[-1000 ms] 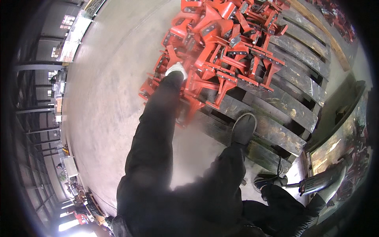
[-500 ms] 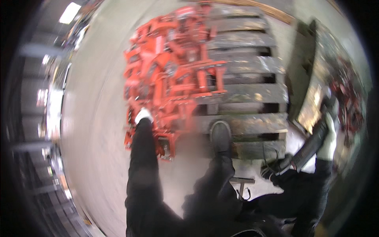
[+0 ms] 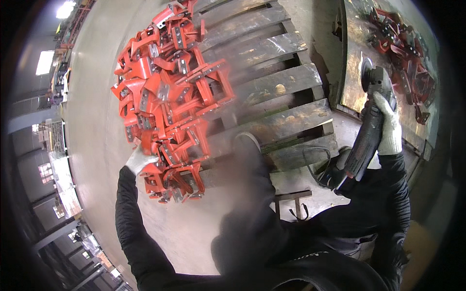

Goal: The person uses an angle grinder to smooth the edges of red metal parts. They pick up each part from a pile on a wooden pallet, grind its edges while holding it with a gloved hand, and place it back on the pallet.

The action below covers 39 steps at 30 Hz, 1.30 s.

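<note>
My left hand, in a white glove, is at the near left side of a heap of red metal brackets. Its fingers and thumb are closed about one red bracket at the heap's edge; the fingertips are partly hidden. On the right, my gloved right hand grips a dark angle grinder around its body. The grinder's disc points away from me, near a wooden board. A cord loops near the grinder's rear end.
The bracket heap lies on the left part of a worn wooden pallet. More dark red brackets rest on a wooden board at the right. My shoe is at the pallet's near edge, beside a small metal stand.
The view has shifted, and the heap now appears farther left. My left hand shows more fully at a bracket on the heap's edge. My right hand still holds the grinder, now more plainly seen.
</note>
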Each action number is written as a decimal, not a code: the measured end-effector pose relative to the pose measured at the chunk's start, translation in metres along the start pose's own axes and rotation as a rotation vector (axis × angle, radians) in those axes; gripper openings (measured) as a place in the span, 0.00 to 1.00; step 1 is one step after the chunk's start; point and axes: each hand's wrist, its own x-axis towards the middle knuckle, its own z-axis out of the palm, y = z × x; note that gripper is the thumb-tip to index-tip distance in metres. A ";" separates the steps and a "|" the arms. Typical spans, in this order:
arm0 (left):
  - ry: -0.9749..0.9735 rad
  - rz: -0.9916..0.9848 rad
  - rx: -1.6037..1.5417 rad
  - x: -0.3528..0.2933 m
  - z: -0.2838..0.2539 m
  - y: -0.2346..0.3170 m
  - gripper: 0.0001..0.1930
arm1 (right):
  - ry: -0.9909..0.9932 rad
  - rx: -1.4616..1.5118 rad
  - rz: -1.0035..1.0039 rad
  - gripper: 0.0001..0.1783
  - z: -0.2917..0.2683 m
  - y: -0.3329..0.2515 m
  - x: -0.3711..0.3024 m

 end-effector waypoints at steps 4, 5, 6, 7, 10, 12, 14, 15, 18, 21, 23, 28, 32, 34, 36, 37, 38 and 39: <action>0.114 0.246 0.346 0.018 0.075 0.110 0.29 | -0.034 0.030 0.002 0.24 0.019 0.004 -0.001; 0.109 0.296 0.197 0.019 0.099 0.146 0.28 | -0.073 0.006 -0.002 0.26 0.021 0.006 0.000; 0.140 0.379 0.247 0.031 0.123 0.164 0.28 | -0.016 -0.005 -0.034 0.26 0.029 0.006 -0.003; 0.177 0.457 0.303 0.042 0.143 0.182 0.28 | -0.035 -0.023 -0.055 0.24 0.035 0.006 -0.004; 0.087 0.457 0.326 0.080 0.199 0.248 0.33 | -0.099 -0.051 -0.049 0.21 0.038 0.010 -0.001; 0.139 0.502 0.395 0.118 0.236 0.254 0.37 | -0.141 -0.085 -0.043 0.22 0.046 0.010 -0.002; 0.199 0.538 0.389 0.147 0.275 0.260 0.40 | -0.149 -0.113 -0.045 0.23 0.050 0.009 -0.002; 0.215 0.555 0.372 0.159 0.290 0.264 0.41 | -0.203 -0.149 -0.068 0.25 0.050 0.008 0.001; 0.256 0.493 0.247 0.187 0.320 0.257 0.43 | -0.150 -0.242 -0.136 0.39 0.055 0.017 0.008; 0.239 0.401 0.209 0.211 0.324 0.223 0.39 | -0.227 -0.305 0.014 0.49 0.063 0.021 0.019; 0.171 0.386 0.220 0.209 0.321 0.212 0.46 | -0.339 -0.540 -0.252 0.48 0.064 0.037 0.042; 0.233 0.334 0.213 0.195 0.327 0.217 0.41 | -0.619 -0.903 -0.476 0.25 0.115 0.021 0.077; 0.274 0.348 0.194 0.201 0.327 0.209 0.41 | -0.863 -0.790 -0.375 0.35 0.143 0.035 0.136; 0.262 0.339 0.196 0.198 0.326 0.215 0.40 | -0.783 -0.738 -0.180 0.35 0.156 0.028 0.139; 0.267 0.353 0.211 0.195 0.323 0.215 0.40 | -0.725 -0.689 -0.051 0.35 0.176 0.017 0.127; 0.263 0.350 0.203 0.194 0.321 0.215 0.40 | -0.689 -0.652 0.043 0.36 0.186 0.011 0.115; 0.256 0.350 0.192 0.194 0.321 0.215 0.40 | -0.642 -0.613 0.133 0.37 0.197 0.001 0.100; 0.246 0.353 0.182 0.193 0.321 0.217 0.39 | -0.649 -0.612 0.146 0.36 0.198 -0.003 0.095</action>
